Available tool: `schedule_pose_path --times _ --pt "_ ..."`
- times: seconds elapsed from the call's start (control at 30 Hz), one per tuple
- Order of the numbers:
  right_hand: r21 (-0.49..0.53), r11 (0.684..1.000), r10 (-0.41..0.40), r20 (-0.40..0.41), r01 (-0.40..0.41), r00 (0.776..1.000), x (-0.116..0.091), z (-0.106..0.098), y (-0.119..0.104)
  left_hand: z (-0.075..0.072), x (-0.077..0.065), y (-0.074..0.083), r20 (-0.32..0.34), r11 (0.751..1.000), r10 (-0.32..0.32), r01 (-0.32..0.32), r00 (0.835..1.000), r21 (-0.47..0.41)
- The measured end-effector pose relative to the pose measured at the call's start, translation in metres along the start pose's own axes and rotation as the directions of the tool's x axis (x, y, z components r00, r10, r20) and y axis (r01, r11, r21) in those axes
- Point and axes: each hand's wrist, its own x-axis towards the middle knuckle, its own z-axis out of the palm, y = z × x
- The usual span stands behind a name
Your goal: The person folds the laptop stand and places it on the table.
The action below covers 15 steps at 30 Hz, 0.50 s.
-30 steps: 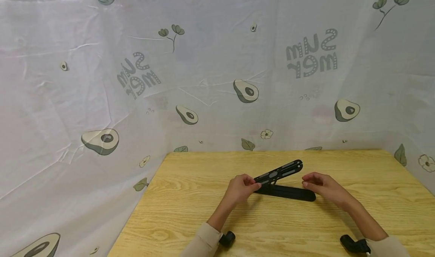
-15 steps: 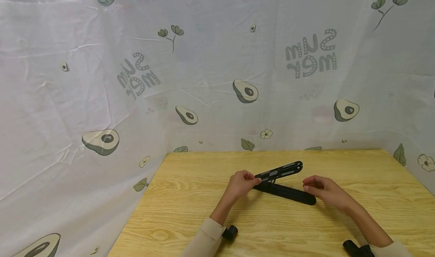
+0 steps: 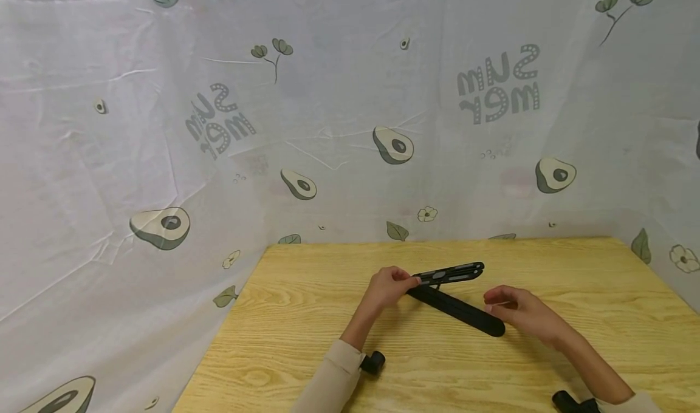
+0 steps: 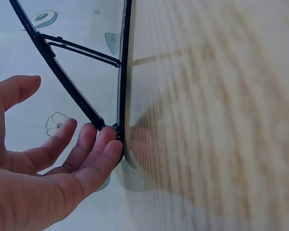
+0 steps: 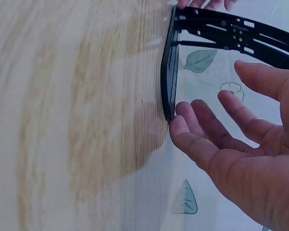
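Observation:
A black folding laptop stand (image 3: 462, 313) sits partly unfolded on the wooden table, its solid lower bar and slotted upper arm (image 3: 451, 273) spread in a V with a thin strut (image 4: 79, 50) between them. At its hinged end is my left hand (image 3: 387, 288); in the left wrist view the lower fingertips touch the hinge while the thumb stays apart. My right hand (image 3: 525, 310) is relaxed beside the lower bar's rounded free end. In the right wrist view, a lower fingertip (image 5: 178, 126) meets or nearly meets that end; contact is hard to tell.
The wood-grain table (image 3: 306, 328) extends around the stand on all sides. Behind it and to the left hangs a pale curtain (image 3: 328, 115) printed with avocados and leaves. Black wrist cameras (image 3: 374, 362) sit at both cuffs.
The stand has turned a little, the lower bar's free end swinging toward me. My left hand has shifted slightly away from me with the hinged end; the right hand has moved slightly nearer me.

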Motion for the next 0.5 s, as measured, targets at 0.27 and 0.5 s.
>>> schedule_pose_path --times 0.27,0.5 --pt "-0.013 1.0 0.007 -0.009 -0.007 1.0 -0.003 0.004 -0.005 0.001 0.01 -0.001 0.005 1.0 0.002 -0.002 1.0 -0.022" --pt "0.024 0.998 0.055 0.022 -0.055 0.998 -0.004 0.01 -0.009 -0.001 0.015 -0.005 0.01 1.0 0.01 -0.01 1.0 -0.027"
